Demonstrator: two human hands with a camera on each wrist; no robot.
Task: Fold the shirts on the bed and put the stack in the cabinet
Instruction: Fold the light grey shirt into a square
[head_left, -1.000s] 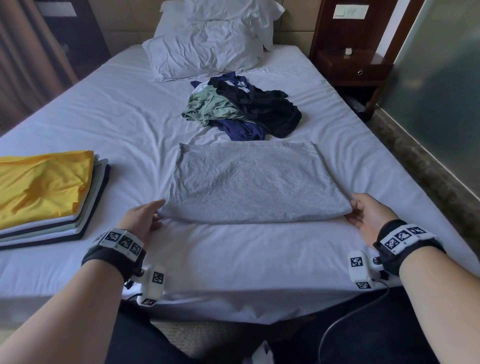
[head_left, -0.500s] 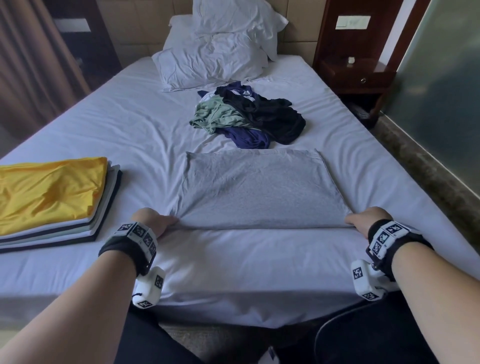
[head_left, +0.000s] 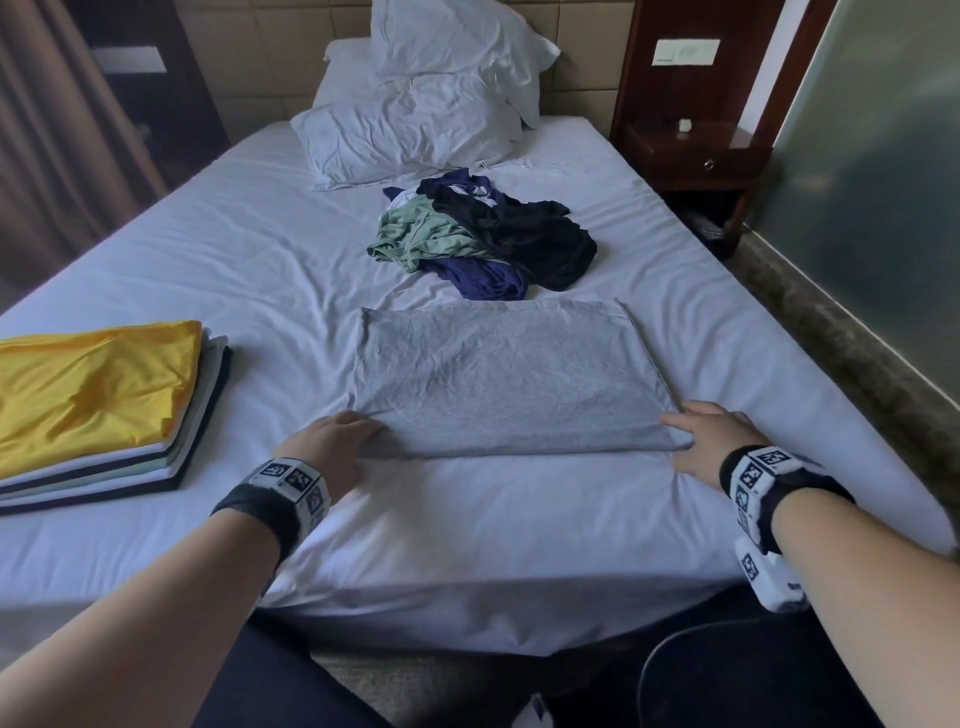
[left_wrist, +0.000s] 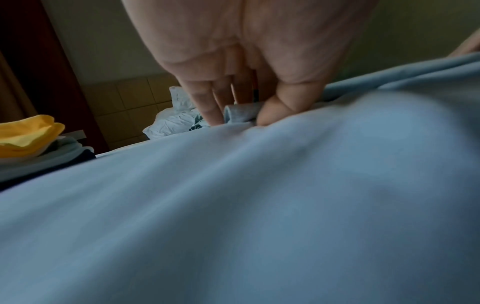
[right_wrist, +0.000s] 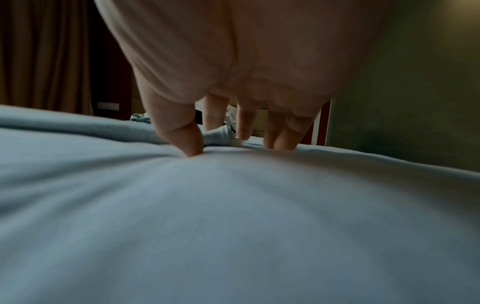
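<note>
A grey shirt (head_left: 509, 379), folded into a flat rectangle, lies on the bed (head_left: 208, 260) in front of me. My left hand (head_left: 353, 434) is at its near left corner. In the left wrist view the thumb and fingers (left_wrist: 215, 115) pinch that grey corner (left_wrist: 240, 113). My right hand (head_left: 696, 431) is at the near right corner, where the grey cloth (right_wrist: 217, 135) sits between thumb and index finger. A stack of folded shirts (head_left: 98, 395), yellow on top, lies at the left. Several unfolded shirts (head_left: 483, 234) are heaped behind the grey one.
White pillows (head_left: 415, 124) lie at the head of the bed. A dark wooden nightstand (head_left: 696, 156) stands at the back right, with a frosted glass wall (head_left: 872, 208) along the right side. Brown curtains (head_left: 47, 156) hang on the left. No cabinet is in view.
Both hands have closed in on the grey shirt's near corners, and their fingers now hold the cloth. The shirt itself has stayed in place.
</note>
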